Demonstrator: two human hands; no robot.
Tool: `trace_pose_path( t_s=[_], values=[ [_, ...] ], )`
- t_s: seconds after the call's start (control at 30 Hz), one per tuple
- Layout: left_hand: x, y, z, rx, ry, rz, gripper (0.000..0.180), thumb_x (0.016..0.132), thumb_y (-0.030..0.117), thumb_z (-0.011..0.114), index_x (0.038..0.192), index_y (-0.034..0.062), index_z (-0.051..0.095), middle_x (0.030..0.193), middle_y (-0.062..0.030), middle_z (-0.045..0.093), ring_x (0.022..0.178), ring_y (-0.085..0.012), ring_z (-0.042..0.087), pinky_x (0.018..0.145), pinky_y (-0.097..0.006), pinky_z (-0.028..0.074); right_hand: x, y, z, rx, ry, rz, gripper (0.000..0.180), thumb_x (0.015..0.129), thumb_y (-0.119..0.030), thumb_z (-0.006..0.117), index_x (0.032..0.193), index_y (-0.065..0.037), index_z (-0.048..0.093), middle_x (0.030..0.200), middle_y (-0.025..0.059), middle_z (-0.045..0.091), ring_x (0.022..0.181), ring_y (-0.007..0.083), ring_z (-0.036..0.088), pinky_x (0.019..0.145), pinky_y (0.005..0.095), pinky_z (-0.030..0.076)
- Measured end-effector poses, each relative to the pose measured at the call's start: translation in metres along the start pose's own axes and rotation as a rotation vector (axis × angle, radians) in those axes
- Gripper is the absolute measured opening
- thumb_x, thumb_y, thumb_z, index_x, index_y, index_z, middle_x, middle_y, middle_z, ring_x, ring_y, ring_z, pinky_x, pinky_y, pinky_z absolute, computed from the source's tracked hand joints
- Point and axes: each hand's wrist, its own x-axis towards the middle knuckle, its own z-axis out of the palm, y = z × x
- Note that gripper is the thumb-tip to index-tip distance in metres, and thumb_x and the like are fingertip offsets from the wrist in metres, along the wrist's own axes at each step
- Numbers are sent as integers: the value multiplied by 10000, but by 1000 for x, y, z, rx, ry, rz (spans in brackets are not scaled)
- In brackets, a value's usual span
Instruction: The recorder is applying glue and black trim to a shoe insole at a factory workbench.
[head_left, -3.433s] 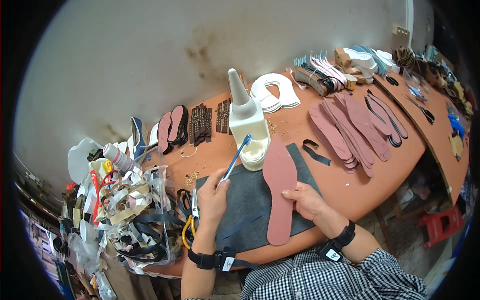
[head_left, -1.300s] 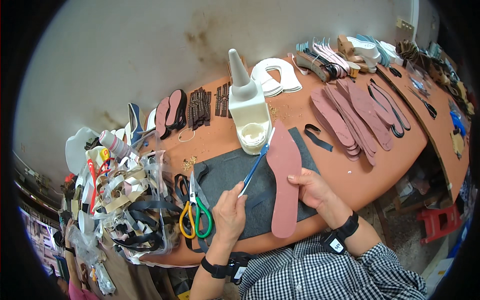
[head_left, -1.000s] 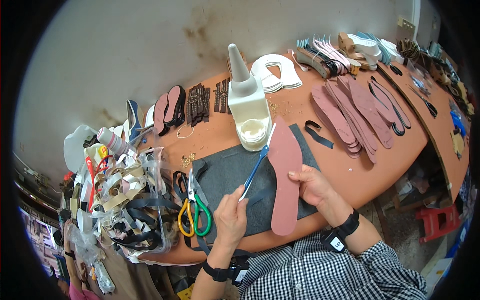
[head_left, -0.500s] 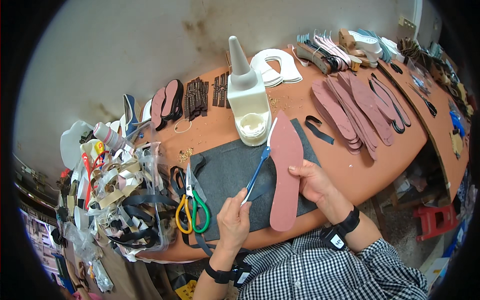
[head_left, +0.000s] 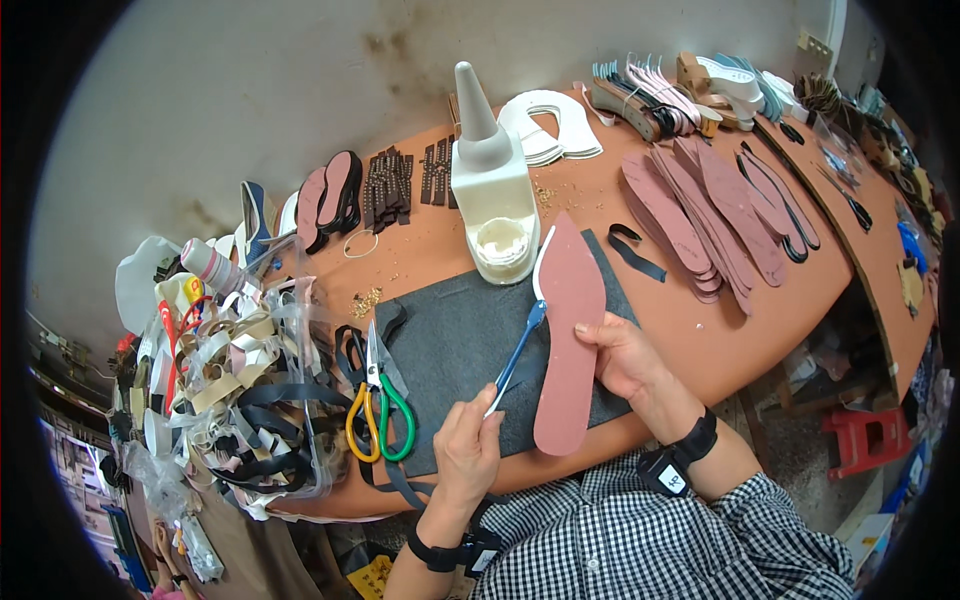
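Note:
My left hand (head_left: 466,446) is closed round the handle of a blue-and-white toothbrush (head_left: 518,346). Its head touches the left edge of a pink insole (head_left: 570,380), below a white, wet-looking band along the upper left rim. My right hand (head_left: 626,358) grips the insole's right side, thumb on top and fingers underneath, out of sight. The insole is held over a dark grey mat (head_left: 430,330), toe end away from me. Beyond it stands a cream dispenser with a pointed cone (head_left: 485,150), its front cup (head_left: 503,243) holding a whitish paste.
Scissors (head_left: 380,400) with yellow and green handles lie left of the mat, beside a clear bin of strap scraps (head_left: 250,400). Stacked pink insoles (head_left: 690,220) and a black strap (head_left: 636,256) lie right. White cutouts (head_left: 560,143) and dark studded straps (head_left: 388,190) are behind.
The brush head has slid slightly down along the insole's left edge. Both hands keep their grips; the whole view has shifted a little.

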Motion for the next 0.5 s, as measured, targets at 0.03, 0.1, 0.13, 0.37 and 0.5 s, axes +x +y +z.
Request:
trace_pose_path(
  t_s=[0.03,0.1,0.13,0.37,0.5],
  values=[
    [-2,-1,0,6,-4,7,300,765,-11,583,1063,6,566,665,-101,510,527,-197,519,472,-304,417,-1,0,0,1,-1,-2,267,827,-91,564,1075,-5,520,991,68,593,890,173,580,820,327,466],
    [-4,-2,-1,10,-13,8,303,763,-10,584,1065,7,566,666,-103,511,527,-202,522,473,-307,420,-1,-1,2,2,-7,-5,267,826,-90,564,1075,-2,520,991,71,592,891,173,579,821,328,467],
    [-5,0,-2,6,-19,2,304,762,-10,585,1066,8,566,668,-104,513,528,-206,525,473,-309,423,-1,-1,2,2,0,-3,266,827,-89,563,1075,-1,519,991,72,592,891,173,580,821,329,468],
    [-13,3,-5,28,-43,-9,297,759,-6,588,1056,6,572,686,-112,529,548,-217,547,483,-308,437,-1,0,2,9,17,0,254,833,-79,552,1070,6,516,986,86,593,893,182,581,827,338,472],
    [-16,6,-8,13,-47,-10,299,759,-6,588,1057,7,574,692,-114,532,552,-217,547,485,-305,437,-1,1,2,14,22,-2,242,836,-73,541,1062,9,516,972,98,596,881,192,587,818,344,479]
  ],
)
